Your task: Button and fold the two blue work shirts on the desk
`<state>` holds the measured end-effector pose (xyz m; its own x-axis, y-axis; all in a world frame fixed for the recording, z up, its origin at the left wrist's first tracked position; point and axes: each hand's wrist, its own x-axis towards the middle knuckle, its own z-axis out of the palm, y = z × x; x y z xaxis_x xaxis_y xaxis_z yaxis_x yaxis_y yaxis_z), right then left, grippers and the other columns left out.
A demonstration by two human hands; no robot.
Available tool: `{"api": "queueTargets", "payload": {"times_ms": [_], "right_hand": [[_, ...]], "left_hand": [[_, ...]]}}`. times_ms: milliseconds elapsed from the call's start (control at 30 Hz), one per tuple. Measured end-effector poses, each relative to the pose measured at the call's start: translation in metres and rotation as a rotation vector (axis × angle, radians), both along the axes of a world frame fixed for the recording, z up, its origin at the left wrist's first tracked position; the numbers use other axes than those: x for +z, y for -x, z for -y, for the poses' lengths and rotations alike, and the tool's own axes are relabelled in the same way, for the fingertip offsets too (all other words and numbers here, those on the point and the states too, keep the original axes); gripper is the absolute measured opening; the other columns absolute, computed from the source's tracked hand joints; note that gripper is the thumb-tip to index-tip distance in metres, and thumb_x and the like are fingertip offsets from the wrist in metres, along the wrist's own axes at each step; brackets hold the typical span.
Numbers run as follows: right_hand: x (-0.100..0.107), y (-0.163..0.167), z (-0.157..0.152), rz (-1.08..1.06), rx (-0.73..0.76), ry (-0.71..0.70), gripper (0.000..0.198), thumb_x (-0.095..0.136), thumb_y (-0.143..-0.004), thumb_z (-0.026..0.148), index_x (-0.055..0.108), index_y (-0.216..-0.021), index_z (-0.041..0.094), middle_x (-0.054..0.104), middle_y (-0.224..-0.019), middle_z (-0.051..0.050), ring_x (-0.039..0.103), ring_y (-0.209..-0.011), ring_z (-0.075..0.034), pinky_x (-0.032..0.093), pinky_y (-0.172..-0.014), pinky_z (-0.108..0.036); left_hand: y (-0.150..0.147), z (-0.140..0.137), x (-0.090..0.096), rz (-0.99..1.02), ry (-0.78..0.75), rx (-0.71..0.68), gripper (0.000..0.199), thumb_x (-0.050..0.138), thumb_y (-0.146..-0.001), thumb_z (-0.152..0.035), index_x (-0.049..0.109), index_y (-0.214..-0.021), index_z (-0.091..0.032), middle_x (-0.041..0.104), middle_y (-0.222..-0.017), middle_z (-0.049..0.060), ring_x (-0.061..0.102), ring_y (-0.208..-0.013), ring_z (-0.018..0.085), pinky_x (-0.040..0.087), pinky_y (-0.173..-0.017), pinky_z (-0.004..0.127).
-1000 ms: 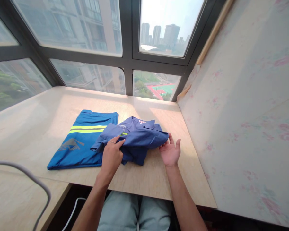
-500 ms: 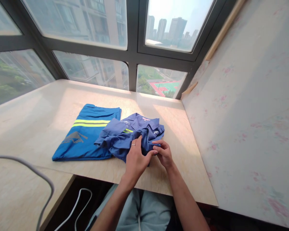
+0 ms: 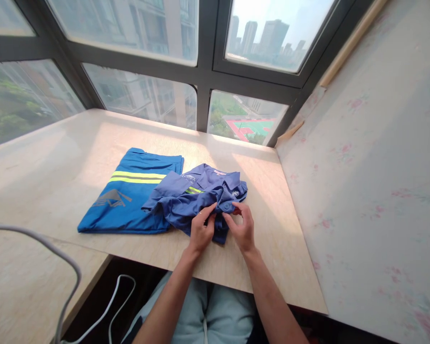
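A purple-blue collared work shirt (image 3: 179, 205) lies bunched on the wooden ledge, its collar towards the window and a yellow stripe partly showing. My left hand (image 3: 202, 229) pinches a fold of its cloth. On the other side of that fold, my right hand (image 3: 242, 227) grips the edge between thumb and fingers. A round button (image 3: 227, 206) shows on the cloth between both hands. Left of the shirt, and partly under it, lies a folded bright-blue garment (image 3: 136, 196) with two yellow stripes and a grey printed logo.
The pale wooden ledge (image 3: 279, 258) runs up to dark-framed windows (image 3: 204, 76). A flowered wall (image 3: 365, 191) bounds it on the right. At the lower left, a grey cable (image 3: 66, 258) arches over the ledge and a white cable (image 3: 111, 306) hangs in the dark gap.
My left hand has drawn back from lying over the cloth and now pinches it beside my right hand. The held edge has turned, bringing the button into view. The camera view has shifted slightly.
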<state>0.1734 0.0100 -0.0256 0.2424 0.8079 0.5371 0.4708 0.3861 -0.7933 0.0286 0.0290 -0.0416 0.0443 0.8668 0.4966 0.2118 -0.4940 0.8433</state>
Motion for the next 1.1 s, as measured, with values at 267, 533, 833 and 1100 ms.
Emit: {"api": "queueTargets", "payload": {"times_ms": [267, 533, 833, 1100], "right_hand": [[0.009, -0.001, 0.008, 0.083, -0.021, -0.035, 0.011, 0.069, -0.084, 0.031, 0.076, -0.092, 0.027, 0.061, -0.09, -0.007, 0.057, -0.088, -0.024, 0.047, -0.085, -0.042], [0.006, -0.001, 0.006, -0.223, 0.095, 0.249, 0.027, 0.061, -0.088, 0.045, 0.071, -0.078, 0.021, 0.066, -0.072, -0.001, 0.058, -0.068, -0.017, 0.047, -0.067, -0.029], [0.004, 0.002, 0.005, -0.435, 0.136, 0.299, 0.034, 0.068, -0.081, 0.053, 0.069, -0.076, 0.019, 0.061, -0.062, 0.001, 0.053, -0.053, -0.013, 0.046, -0.052, -0.026], [-0.002, -0.001, 0.001, -0.479, 0.144, 0.384, 0.04, 0.069, -0.079, 0.058, 0.067, -0.075, 0.018, 0.052, -0.053, 0.004, 0.044, -0.044, -0.009, 0.035, -0.043, -0.023]], "left_hand": [[0.003, 0.006, 0.008, 0.026, 0.023, -0.014, 0.033, 0.045, -0.088, -0.012, 0.07, -0.107, -0.019, 0.071, -0.093, 0.005, 0.066, -0.087, 0.016, 0.054, -0.081, 0.03], [0.003, 0.012, 0.015, -0.103, 0.006, -0.008, 0.033, 0.059, -0.088, -0.033, 0.061, -0.116, -0.017, 0.065, -0.102, 0.008, 0.062, -0.095, 0.02, 0.05, -0.086, 0.034], [0.001, 0.015, 0.014, -0.017, -0.109, 0.127, 0.02, 0.055, -0.09, -0.017, 0.067, -0.107, -0.02, 0.064, -0.091, 0.004, 0.062, -0.086, 0.016, 0.052, -0.079, 0.029], [-0.002, 0.017, 0.005, -0.205, -0.203, 0.268, 0.035, 0.046, -0.092, -0.009, 0.069, -0.115, -0.022, 0.065, -0.094, 0.007, 0.061, -0.088, 0.016, 0.051, -0.079, 0.031]]}}
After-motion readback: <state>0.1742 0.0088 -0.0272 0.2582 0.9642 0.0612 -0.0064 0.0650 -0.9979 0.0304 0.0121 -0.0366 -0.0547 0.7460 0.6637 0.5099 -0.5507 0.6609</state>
